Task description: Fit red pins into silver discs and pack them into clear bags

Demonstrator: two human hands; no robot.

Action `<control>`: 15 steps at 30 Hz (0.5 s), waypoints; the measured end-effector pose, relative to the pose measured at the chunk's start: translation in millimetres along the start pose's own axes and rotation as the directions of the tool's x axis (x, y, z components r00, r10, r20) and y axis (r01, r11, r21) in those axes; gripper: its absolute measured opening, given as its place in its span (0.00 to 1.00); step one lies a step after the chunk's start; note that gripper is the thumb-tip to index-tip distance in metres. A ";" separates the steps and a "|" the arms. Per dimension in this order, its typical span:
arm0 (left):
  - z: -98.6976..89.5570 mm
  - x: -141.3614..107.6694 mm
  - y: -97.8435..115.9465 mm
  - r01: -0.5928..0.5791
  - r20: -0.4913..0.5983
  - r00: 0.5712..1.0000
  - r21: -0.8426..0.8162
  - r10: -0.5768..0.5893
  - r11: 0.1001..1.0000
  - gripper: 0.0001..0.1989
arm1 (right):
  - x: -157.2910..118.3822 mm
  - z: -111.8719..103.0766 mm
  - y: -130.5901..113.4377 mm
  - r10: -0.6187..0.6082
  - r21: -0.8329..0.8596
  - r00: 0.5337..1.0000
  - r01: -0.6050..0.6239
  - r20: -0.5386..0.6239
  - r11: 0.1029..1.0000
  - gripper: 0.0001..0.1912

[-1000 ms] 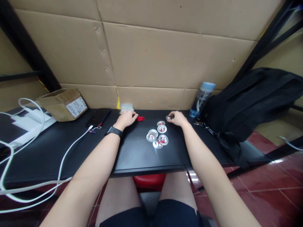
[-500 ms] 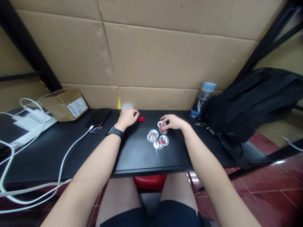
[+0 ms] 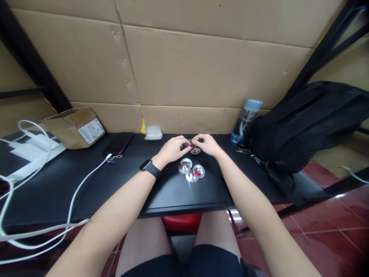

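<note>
My left hand (image 3: pixel 175 148), with a dark watch (image 3: pixel 150 169) on the wrist, pinches a bit of red cord (image 3: pixel 192 146). Fingertip to fingertip with it, my right hand (image 3: pixel 206 144) is closed on what looks like a finger cymbal, mostly hidden by the fingers. Just below both hands lies another finger cymbal (image 3: pixel 196 151), a shiny disc with red at its centre. Nearer to me are an overlapping pair of silver cymbals (image 3: pixel 184 166) and a second pair (image 3: pixel 191 177) joined by red cord, all on the black table (image 3: pixel 161 192).
A white case (image 3: pixel 153 133) stands by the cardboard wall. At left are a phone (image 3: pixel 118 143), a cardboard box (image 3: pixel 77 129) and white cables (image 3: pixel 75 200). At right stand a water bottle (image 3: pixel 246 121), keys (image 3: pixel 243 149) and a black backpack (image 3: pixel 302 130).
My left hand has moved right from beside the white case and met my right hand. The red bundle is gone from its spot on the table. My right hand has shifted slightly left and away.
</note>
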State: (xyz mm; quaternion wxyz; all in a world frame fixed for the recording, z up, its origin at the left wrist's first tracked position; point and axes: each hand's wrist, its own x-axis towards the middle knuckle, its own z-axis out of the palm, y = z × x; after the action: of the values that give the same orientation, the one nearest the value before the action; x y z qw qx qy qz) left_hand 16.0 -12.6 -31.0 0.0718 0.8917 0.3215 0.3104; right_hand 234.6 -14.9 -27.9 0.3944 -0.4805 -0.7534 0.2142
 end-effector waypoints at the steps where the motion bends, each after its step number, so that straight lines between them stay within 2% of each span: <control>1: 1.9 -0.3 1.7 0.006 -0.015 1.000 0.008 -0.006 1.000 0.12 | 0.1 2.1 -1.4 0.007 0.027 1.000 -0.007 0.001 1.000 0.11; 5: 6.7 -1.4 4.1 0.038 -0.058 0.998 0.034 -0.036 0.999 0.10 | -0.3 8.3 -5.8 0.054 0.107 0.998 -0.056 0.020 0.993 0.12; 9: 9.2 -1.0 3.1 0.059 -0.095 0.994 0.040 -0.055 0.997 0.09 | -1.5 12.6 -8.6 0.049 0.190 0.997 -0.059 0.058 0.980 0.16; 15: 11.0 -0.2 -1.1 0.044 -0.061 0.997 0.070 -0.040 0.997 0.06 | -3.4 17.9 -10.6 0.029 0.289 0.995 -0.055 0.094 0.956 0.22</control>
State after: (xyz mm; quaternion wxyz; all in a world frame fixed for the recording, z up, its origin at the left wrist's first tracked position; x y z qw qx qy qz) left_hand 21.9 -11.0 -40.2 0.0368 0.8771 0.3532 0.3234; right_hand 215.2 -21.7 -32.5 0.4225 -0.4230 -0.7200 0.3523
